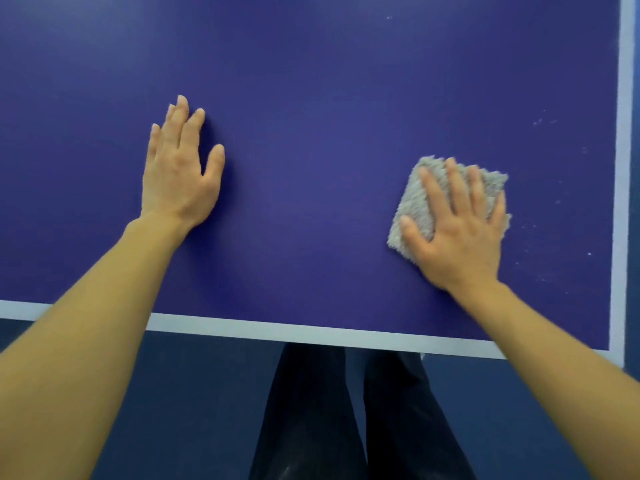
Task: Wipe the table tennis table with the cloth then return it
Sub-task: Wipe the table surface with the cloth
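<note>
The blue table tennis table [329, 98] fills most of the head view, with white lines along its near and right edges. A folded grey fluffy cloth [415, 199] lies on it near the right side. My right hand [457, 230] presses flat on the cloth with its fingers spread and straight. My left hand [180, 168] rests flat on the bare table surface to the left, fingers straight, holding nothing.
Pale specks and smears [540, 123] dot the surface near the white right-hand line [621, 168]. The white near edge line [311, 332] runs in front of me. My dark trouser legs [311, 410] stand below it on a dark blue floor.
</note>
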